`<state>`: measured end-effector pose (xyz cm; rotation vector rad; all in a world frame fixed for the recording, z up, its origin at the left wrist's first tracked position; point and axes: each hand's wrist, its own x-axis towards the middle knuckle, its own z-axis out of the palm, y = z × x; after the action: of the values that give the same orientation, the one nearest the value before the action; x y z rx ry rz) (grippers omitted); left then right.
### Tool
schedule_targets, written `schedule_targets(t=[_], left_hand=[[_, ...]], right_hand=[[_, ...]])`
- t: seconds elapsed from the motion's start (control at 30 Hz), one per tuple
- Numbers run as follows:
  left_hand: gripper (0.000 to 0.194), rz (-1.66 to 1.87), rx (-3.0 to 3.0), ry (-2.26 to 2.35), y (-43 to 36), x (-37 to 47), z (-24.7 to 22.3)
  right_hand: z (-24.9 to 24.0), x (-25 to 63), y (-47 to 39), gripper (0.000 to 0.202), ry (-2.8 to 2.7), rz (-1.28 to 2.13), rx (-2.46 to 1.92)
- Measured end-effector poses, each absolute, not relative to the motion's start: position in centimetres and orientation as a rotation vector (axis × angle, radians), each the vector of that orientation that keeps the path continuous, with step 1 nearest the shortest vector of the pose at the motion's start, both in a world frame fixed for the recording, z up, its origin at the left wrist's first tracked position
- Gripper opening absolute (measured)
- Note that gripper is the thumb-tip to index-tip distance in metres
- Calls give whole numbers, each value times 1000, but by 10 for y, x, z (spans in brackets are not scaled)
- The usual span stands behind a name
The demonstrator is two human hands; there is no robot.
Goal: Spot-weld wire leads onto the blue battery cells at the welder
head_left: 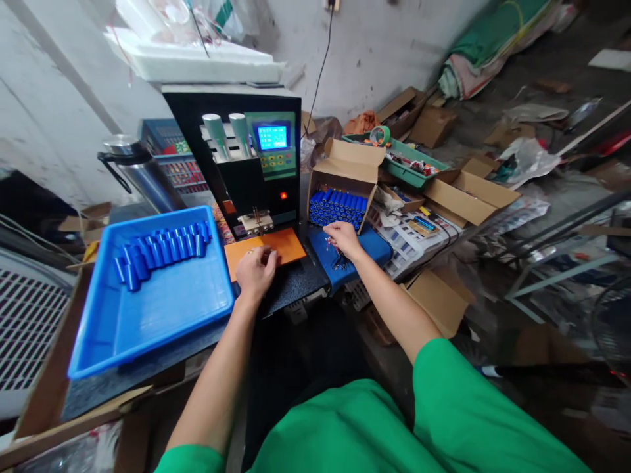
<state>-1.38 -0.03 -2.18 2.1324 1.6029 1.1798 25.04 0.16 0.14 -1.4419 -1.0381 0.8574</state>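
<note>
My left hand [256, 269] rests over the orange plate [288, 246], its fingers curled just below the welding head of the black machine [276, 203]; what it holds, if anything, is hidden. Over the blue cloth [362, 263], my right hand [344, 238] pinches something small, with tiny red and dark pieces just beneath it. Right behind that hand an open cardboard box [352, 161] holds several blue cylinders [338, 207]. To the left, more blue cylinders [165, 249] stand in rows in a blue tray [167, 322].
A dark flask [142, 171] stands behind the tray. White foam [197, 62] lies on top of the machine. Further right are a green bin [409, 167] with tape and parts, an open carton [468, 194] and a white plastic rack [407, 246].
</note>
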Motion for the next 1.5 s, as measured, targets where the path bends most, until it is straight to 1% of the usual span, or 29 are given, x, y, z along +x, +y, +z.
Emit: schedule_targets(t=[0.07, 0.13, 0.2, 0.3, 0.4, 0.5, 0.57, 0.7, 0.8, 1.03, 1.1, 1.3, 1.5], left_hand=[[30, 1243, 2046, 1450, -7, -13, -21], [31, 1306, 1965, 1306, -17, -9, -22], [31, 1345, 1909, 1221, -30, -1, -24], [29, 1383, 1835, 1152, -45, 12, -27], [29, 1401, 1787, 1116, -54, 19, -30], [29, 1421, 1758, 1112, -56, 18, -35], [30, 1422, 1750, 1118, -57, 15, -41], [31, 1353, 1715, 1151, -58, 6, -55], [33, 1302, 1650, 1161, -57, 1, -64], [34, 1236, 1644, 1125, -56, -1, -64], [32, 1259, 1705, 1118, -60, -1, -62], [21, 1523, 2005, 1019, -74, -1, -51], [23, 1395, 2236, 1077, -87, 1, -48]], right_hand=[[8, 243, -7, 21, -949, 930, -1294], [13, 235, -13, 23, -930, 920, -1207], [17, 228, -17, 25, -940, 846, -1194], [19, 220, -23, 26, -991, 645, -1272], [17, 218, -30, 28, -1129, 427, -1333], [11, 223, -31, 27, -1219, 412, -1439], [7, 231, -30, 25, -1133, 417, -1490], [-3, 250, -28, 23, -962, 314, -1507], [-6, 259, -31, 25, -859, 287, -1436], [-4, 250, -42, 38, -633, 497, -1105], [-5, 239, -47, 38, -617, 558, -1073], [-14, 189, -71, 33, -681, 748, -1055], [-19, 152, -89, 31, -667, 938, -1027]])
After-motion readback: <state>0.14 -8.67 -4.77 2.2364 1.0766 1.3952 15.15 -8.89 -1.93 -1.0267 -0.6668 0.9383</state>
